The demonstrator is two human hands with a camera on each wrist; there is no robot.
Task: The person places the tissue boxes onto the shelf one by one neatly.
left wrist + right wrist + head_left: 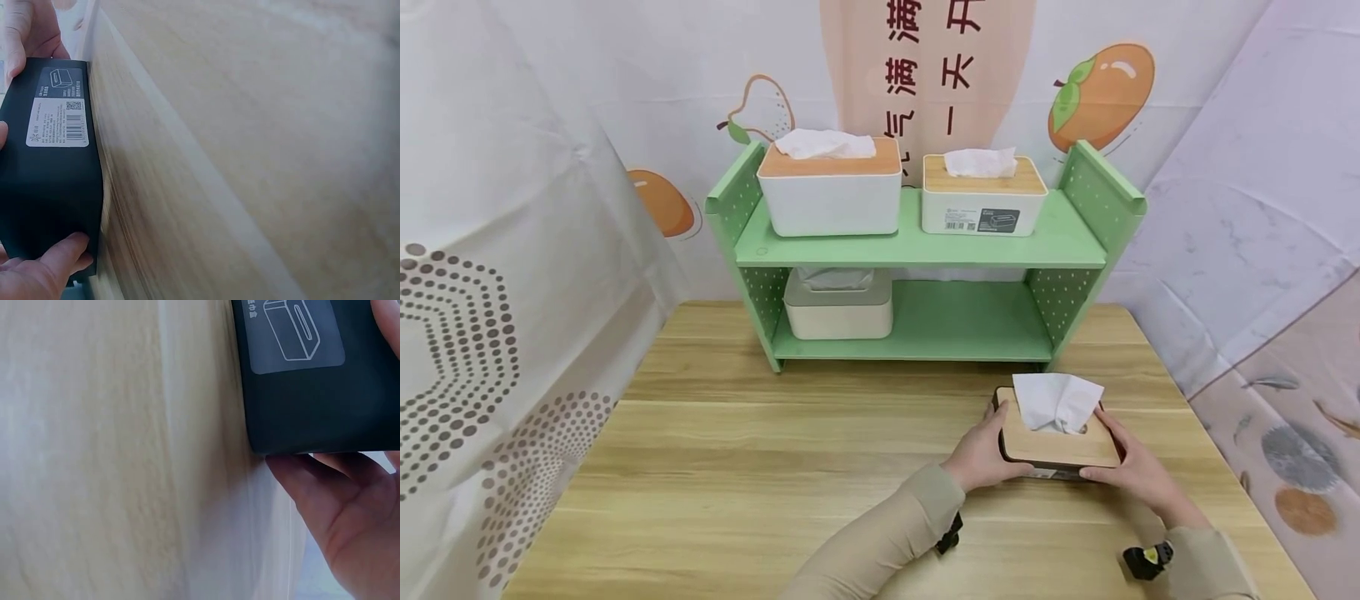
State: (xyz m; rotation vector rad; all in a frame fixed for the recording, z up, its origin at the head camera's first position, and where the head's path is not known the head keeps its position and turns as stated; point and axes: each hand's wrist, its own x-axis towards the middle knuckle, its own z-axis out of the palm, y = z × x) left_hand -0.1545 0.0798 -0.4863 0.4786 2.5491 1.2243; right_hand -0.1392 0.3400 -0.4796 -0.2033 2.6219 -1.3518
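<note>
A black tissue box [1060,442] with a light wooden lid is at the right of the table, a white tissue sticking up from its slot. My left hand [985,450] grips its left end, thumb on the front edge. Around the right end my right hand [1131,467] holds it likewise. In the left wrist view the dark box [50,169] shows a white barcode label, with fingers at both ends. The right wrist view has the box's lower corner [300,412] at the tabletop, the right hand [350,512] against its end.
Behind stands a green two-tier shelf [917,250]. Its top bears a large white tissue box [835,196] and a smaller white one [981,208]. On the lower tier's left sits a cream tissue box [842,317]. The wooden table [737,467] extends leftward; patterned cloth [1262,292] hangs around.
</note>
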